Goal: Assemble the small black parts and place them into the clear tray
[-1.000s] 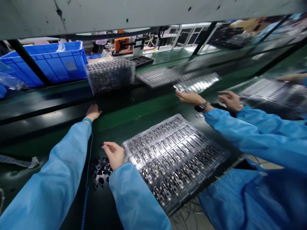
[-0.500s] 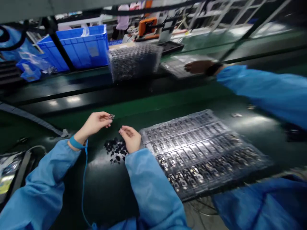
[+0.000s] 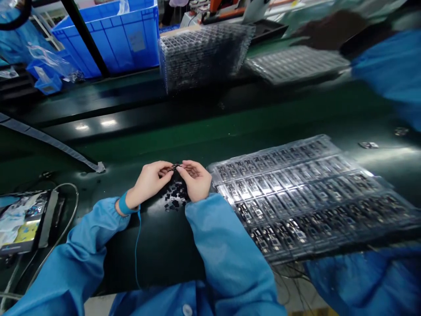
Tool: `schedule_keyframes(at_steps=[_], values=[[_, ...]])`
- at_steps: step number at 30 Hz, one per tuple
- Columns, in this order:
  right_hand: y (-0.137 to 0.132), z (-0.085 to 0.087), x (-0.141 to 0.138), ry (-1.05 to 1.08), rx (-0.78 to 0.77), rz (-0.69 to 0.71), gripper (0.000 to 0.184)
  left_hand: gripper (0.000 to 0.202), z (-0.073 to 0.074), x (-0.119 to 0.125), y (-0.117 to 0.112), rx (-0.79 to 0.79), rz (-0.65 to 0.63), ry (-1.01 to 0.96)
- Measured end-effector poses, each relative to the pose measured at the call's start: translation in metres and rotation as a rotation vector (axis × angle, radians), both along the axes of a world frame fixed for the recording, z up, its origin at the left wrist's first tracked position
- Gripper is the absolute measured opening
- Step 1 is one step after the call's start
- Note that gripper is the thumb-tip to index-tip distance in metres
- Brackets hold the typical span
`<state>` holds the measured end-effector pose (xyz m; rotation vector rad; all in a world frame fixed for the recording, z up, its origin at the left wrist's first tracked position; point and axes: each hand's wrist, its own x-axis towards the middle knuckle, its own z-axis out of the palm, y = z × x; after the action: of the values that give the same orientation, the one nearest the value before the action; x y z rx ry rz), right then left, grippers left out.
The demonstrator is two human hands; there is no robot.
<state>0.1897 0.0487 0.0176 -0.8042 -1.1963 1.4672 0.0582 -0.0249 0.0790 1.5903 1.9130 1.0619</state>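
Note:
My left hand (image 3: 151, 182) pinches a small dark electronic part (image 3: 175, 167) between thumb and fingertips, above the bench. My right hand (image 3: 198, 179) meets it from the right, thumb and fingers closed at the same part; whether it also holds a tiny piece of its own is hidden. Just below both hands lies a loose pile of small black square pieces (image 3: 174, 195). To the right of my right hand a clear plastic tray (image 3: 329, 154) lies flat, with rows of small circuit parts in its pockets. A blue strap circles my left wrist.
Behind stand a blue bin (image 3: 128, 48), a stack of clear trays (image 3: 204, 57) and another tray (image 3: 299, 63). A co-worker's blurred arm (image 3: 388, 61) reaches in at the right. A loose part (image 3: 368, 145) lies beyond the tray; a cable (image 3: 74, 206) runs at the left.
My hands, apart before, have come together over the black pieces, bringing the small part to my right fingertips. The view has shifted; the co-worker's hand has moved off the rear tray's surface.

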Motion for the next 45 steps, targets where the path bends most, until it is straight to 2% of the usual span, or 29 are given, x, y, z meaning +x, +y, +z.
schedule_keyframes(at_steps=[8, 14, 22, 27, 30, 34, 37, 39, 42, 45], values=[[0.003, 0.0, 0.001, 0.057, -0.074, 0.069, 0.028, 0.024, -0.002, -0.008, 0.001, -0.083, -0.03, -0.225], [0.001, 0.001, 0.0, 0.019, -0.053, 0.122, 0.03, 0.023, -0.004, -0.011, 0.001, -0.09, -0.038, -0.254], [0.0, 0.003, 0.001, -0.002, -0.057, 0.115, 0.028, 0.02, -0.001, -0.011, 0.001, -0.092, -0.081, -0.246], [-0.004, 0.005, -0.001, 0.014, -0.053, 0.113, 0.034, 0.028, -0.004, -0.008, 0.0, -0.091, -0.067, -0.388], [-0.008, 0.013, -0.003, 0.056, -0.05, 0.099, 0.033, 0.033, 0.001, -0.003, -0.002, -0.074, -0.033, -0.444], [-0.011, 0.041, 0.004, 0.004, -0.031, 0.02, 0.037, 0.042, 0.013, -0.006, -0.003, 0.029, 0.0, -0.415], [-0.016, 0.08, 0.033, -0.052, 0.049, -0.142, 0.038, 0.042, 0.014, -0.02, 0.001, 0.112, 0.06, -0.352], [-0.017, 0.111, 0.069, -0.121, 0.167, -0.246, 0.036, 0.04, 0.005, -0.034, 0.007, 0.142, 0.114, -0.275], [-0.01, 0.153, 0.135, -0.331, 0.354, -0.432, 0.037, 0.039, -0.021, -0.056, 0.018, 0.104, 0.218, -0.148], [0.003, 0.173, 0.191, -0.494, 0.427, -0.477, 0.036, 0.036, -0.047, -0.071, 0.026, 0.036, 0.277, -0.047]])
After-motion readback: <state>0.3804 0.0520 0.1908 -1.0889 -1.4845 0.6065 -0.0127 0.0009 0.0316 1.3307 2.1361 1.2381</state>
